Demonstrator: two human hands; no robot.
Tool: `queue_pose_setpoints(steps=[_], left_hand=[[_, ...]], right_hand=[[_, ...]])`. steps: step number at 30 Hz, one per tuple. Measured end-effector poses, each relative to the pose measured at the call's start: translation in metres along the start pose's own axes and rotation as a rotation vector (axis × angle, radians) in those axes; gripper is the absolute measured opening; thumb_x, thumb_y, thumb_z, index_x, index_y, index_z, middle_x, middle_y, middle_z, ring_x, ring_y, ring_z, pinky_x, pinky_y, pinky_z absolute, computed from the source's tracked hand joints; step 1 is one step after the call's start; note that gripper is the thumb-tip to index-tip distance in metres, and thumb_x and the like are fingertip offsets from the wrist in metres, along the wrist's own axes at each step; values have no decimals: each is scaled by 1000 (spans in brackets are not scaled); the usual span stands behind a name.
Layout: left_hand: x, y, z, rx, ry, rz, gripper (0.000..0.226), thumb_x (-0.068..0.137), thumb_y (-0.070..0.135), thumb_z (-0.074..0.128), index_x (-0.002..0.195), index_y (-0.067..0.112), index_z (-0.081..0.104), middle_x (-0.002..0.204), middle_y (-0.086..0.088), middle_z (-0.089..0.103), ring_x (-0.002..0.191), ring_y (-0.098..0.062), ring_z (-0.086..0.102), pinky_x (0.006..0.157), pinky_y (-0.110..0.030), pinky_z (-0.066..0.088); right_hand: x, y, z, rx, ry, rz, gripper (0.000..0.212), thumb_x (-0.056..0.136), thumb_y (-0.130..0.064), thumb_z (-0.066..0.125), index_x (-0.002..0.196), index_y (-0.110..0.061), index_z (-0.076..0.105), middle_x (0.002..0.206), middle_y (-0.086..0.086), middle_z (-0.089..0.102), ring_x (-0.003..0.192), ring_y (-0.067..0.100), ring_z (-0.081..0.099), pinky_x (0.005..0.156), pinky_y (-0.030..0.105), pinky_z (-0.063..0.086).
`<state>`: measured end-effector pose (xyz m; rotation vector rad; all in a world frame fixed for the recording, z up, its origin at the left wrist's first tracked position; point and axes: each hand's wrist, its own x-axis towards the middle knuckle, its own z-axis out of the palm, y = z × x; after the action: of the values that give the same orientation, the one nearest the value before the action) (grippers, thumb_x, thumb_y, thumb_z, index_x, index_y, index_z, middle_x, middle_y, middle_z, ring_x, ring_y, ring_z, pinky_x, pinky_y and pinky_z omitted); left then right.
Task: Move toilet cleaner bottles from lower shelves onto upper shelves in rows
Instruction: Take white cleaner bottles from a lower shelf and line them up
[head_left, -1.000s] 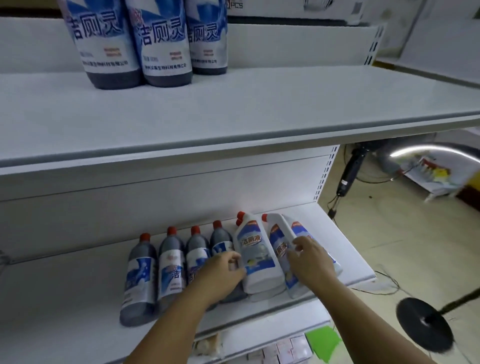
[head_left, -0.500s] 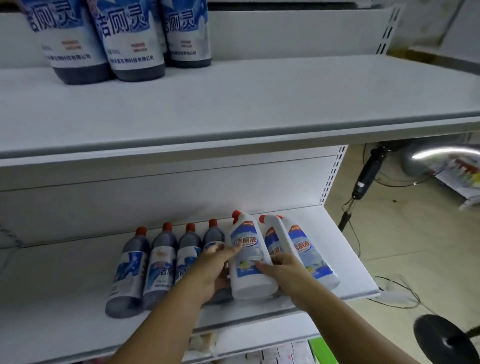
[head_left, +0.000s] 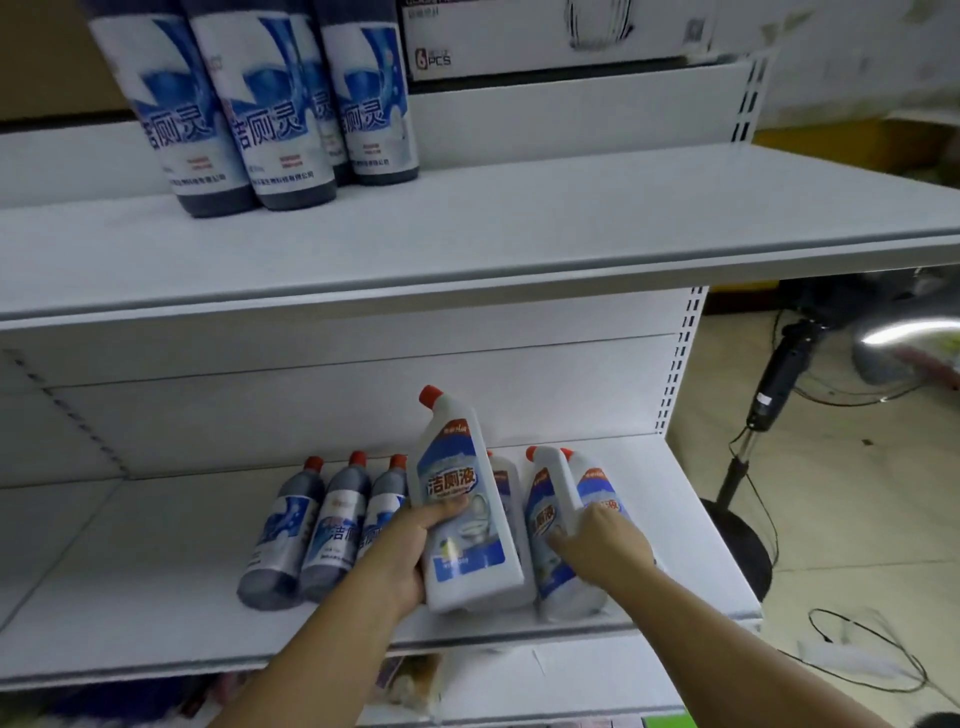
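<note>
White plastic, red cap: that's the white bottle (head_left: 462, 504) we've got in our left hand (head_left: 410, 551), dead centre of the view and, by the look of it, raised a little off the lower shelf (head_left: 130, 571), cap tipped toward eleven o'clock. Up at eleven o'clock the upper shelf (head_left: 571, 223) already carries a tight cluster of dark bottles (head_left: 280, 119), so we'd call the rows begun, and we'd want the next ones set beside them toward one o'clock. Plenty is left below, though: three red-capped dark bottles (head_left: 332, 530) stand in a row at nine o'clock of the held one, a hidden white bottle (head_left: 506, 486) is tucked just behind it, and at three o'clock stand a near white bottle (head_left: 543, 512) and a far white bottle (head_left: 597, 483). We judge the job somewhere short of halfway, with no white ones up top that we can see. Now the grip: our left thumb (head_left: 441, 512) curls across the front label, the rest wrapped round the back out of sight, a firm hold. Our right hand (head_left: 602, 540) is on the near white bottle, fingers (head_left: 563, 543) lightly bent and touching its side; whether they have closed round it we cannot tell.
</note>
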<state>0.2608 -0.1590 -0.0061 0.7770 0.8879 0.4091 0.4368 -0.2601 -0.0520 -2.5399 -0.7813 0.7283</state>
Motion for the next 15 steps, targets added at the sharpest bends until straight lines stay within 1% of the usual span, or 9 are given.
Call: queue_pose_setpoints(steps=[2,4,6,8,9,11,12,13,15], left_hand=[[-10,-3,-1,12,24,22,32,68,8,70,99,3,62,82,-17,71,71,-32,69,68,-42,57],[-19,-7,-4,12,54,31,27,71,6,69,97,4,61,78,-17,72,68,-31,69,66,-43,57],[-29,-9,-8,-2,79,39,22,75,4,67,96,5,61,76,-17,73,67,-32,68,67,-45,57],[-39,-11,-14,-12,117,50,32,70,5,71,100,6,61,79,-18,73,66,-33,70,59,-44,58],[-44,-12,-17,-20,143,54,36,68,6,72,102,6,61,80,-18,74,65,-33,70,55,-43,58],[-57,-13,-23,-64,186,89,32,72,4,70,102,6,61,80,-18,74,62,-32,71,51,-41,57],[-63,-13,-28,-83,204,109,31,73,4,69,103,6,62,81,-19,74,63,-32,71,52,-41,58],[-70,-13,-32,-90,219,128,35,71,5,70,105,5,62,84,-19,73,65,-33,71,54,-42,58],[-87,-12,-47,-92,246,184,43,65,6,71,107,6,62,88,-20,73,69,-33,71,59,-43,59]], right_hand=[[3,-1,-5,35,-16,12,44,80,-46,65,111,-18,52,89,1,64,72,14,64,64,27,56],[3,5,-7,133,-11,-1,38,81,-43,64,109,-20,54,86,0,64,69,13,64,60,26,54],[-1,15,-9,267,-8,-23,30,82,-40,65,103,-21,56,87,1,67,72,16,67,67,32,57],[-9,24,-11,513,-27,-67,24,82,-33,68,97,-16,60,87,7,69,74,24,69,74,43,59],[-15,25,-14,649,-49,-99,20,83,-28,68,94,-12,62,87,14,69,76,30,69,76,49,58],[-26,21,-18,840,-133,-186,12,85,-18,66,90,-7,63,92,26,67,84,42,66,80,56,54],[-32,14,-19,890,-196,-225,11,86,-16,64,93,-7,62,95,29,65,86,44,65,81,57,54],[-40,6,-17,932,-274,-249,12,87,-15,62,97,-7,61,97,27,66,86,43,66,79,55,55],[-57,-19,-9,1039,-472,-265,15,88,-11,58,103,-10,56,95,20,69,79,37,68,68,46,60]])
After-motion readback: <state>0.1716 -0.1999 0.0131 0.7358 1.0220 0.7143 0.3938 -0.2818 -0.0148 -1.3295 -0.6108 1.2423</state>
